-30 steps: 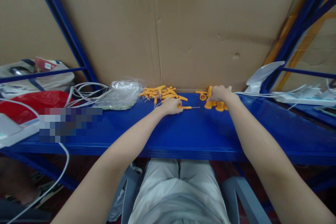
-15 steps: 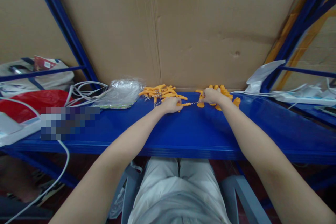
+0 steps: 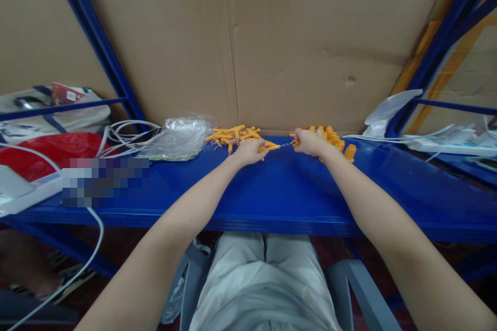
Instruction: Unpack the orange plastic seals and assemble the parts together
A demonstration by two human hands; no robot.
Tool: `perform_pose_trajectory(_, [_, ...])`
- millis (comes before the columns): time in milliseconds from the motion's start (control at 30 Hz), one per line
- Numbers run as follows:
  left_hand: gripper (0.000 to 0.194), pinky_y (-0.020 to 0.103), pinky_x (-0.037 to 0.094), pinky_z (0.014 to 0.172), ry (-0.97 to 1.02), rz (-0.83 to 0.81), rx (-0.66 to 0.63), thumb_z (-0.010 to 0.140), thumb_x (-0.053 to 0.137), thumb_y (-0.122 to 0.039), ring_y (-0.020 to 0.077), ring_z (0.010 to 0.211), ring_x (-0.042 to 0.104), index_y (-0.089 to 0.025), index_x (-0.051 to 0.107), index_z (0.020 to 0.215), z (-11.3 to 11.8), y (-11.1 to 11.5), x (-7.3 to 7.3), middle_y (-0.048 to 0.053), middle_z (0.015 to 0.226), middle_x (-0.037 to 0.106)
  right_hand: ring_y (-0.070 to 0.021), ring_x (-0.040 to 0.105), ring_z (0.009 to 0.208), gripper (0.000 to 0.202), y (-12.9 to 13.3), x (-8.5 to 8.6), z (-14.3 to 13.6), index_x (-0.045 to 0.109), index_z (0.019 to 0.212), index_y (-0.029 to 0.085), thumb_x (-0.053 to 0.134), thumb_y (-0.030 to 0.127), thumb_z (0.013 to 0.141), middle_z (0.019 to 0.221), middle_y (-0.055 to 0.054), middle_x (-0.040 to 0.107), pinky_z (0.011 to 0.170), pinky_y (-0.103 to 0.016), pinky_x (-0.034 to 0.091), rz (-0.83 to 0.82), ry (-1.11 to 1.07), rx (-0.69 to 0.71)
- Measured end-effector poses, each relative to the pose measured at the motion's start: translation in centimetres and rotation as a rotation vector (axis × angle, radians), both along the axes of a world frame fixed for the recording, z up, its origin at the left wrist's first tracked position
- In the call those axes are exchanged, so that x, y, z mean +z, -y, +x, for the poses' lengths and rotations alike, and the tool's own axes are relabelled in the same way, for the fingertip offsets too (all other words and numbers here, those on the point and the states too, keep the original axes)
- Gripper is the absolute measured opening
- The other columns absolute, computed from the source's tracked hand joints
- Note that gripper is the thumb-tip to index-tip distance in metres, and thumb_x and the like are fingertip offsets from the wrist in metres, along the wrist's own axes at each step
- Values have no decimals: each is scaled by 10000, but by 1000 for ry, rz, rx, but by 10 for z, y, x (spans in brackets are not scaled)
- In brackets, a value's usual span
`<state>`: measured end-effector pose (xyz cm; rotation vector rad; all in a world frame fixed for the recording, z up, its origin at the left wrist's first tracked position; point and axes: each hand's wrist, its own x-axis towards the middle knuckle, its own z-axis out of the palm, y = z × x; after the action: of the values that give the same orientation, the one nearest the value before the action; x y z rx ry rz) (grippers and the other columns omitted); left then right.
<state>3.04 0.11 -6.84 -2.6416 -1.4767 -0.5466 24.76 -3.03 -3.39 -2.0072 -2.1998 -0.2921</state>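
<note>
from the head view, i have the left hand and right hand near each other over the blue table
the left grips an orange twisted piece, its wire spiral reaching toward the small orange part pinched in the right; whether they touch looks too small to tell, with orange handles heaped just beyond the left

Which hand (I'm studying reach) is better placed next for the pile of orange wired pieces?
Probably the left hand, beside the pile though holding a ribbed orange piece; the right hand is farther.
</note>
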Motion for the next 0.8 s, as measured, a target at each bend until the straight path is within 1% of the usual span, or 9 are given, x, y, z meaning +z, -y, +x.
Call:
perform_pose_trajectory(67, [280,399,517,942,18,7,-10,936,560,-364,256,898,731,-177,699,1090,0,-1,-1,62,847,776,-325,680,1072,287,-1,-1,-1,640,1103,191,574,168,825,1117,-139,754,1027,-511,372,2,-4,19])
perform_pose_trajectory(167, [279,397,519,935,17,25,-9,934,568,-372,260,927,729,-182,702,1088,0,-2,-2,66,870,780,-322,670,1111,275,0,-1,-2,650,1084,196,573,147,825,1132,-130,752,1028,-504,377,-10,1,58])
perform_pose_trajectory(300, [292,369,521,937,-11,55,41,925,590,-383,267,1010,722,-195,710,1113,0,-1,-1,79,1003,789,-303,657,1156,264,2,-1,-3,672,1073,199,574,127,839,1140,-109,749,1045,-489,388,-21,16,130])
perform_pose_trajectory(367, [291,358,524,931,-13,62,65,913,608,-373,271,1031,719,-196,715,1117,-1,1,0,87,1056,784,-287,653,1159,251,1,-1,-3,678,1075,188,571,123,858,1164,-115,738,1024,-447,417,-15,22,189])
perform_pose_trajectory(467, [295,348,531,912,-6,68,75,910,615,-342,265,1019,720,-185,705,1144,-1,2,1,96,1073,777,-256,650,1144,233,-4,-4,-2,683,1084,160,597,122,871,1194,-134,714,980,-364,454,-6,-2,290])
perform_pose_trajectory(600, [279,345,542,885,1,79,30,916,612,-314,255,985,722,-171,682,1145,0,2,0,103,1063,771,-232,656,1096,213,-12,-10,-4,698,1073,155,648,127,867,1140,-124,704,966,-313,466,7,-35,414])
perform_pose_trajectory(700, [261,350,543,898,4,90,-1,905,627,-299,253,1009,716,-183,665,1135,-1,0,-3,101,1100,760,-230,658,1072,213,-15,-14,-6,705,1084,165,651,140,879,1126,-115,693,959,-316,475,33,-41,452])
perform_pose_trajectory(800, [295,363,531,946,23,103,-25,877,660,-288,262,1080,698,-185,651,1154,-3,-3,-4,105,1165,741,-229,652,1090,232,-16,-16,-7,708,1110,156,623,133,895,1138,-124,695,986,-323,474,58,-79,476])
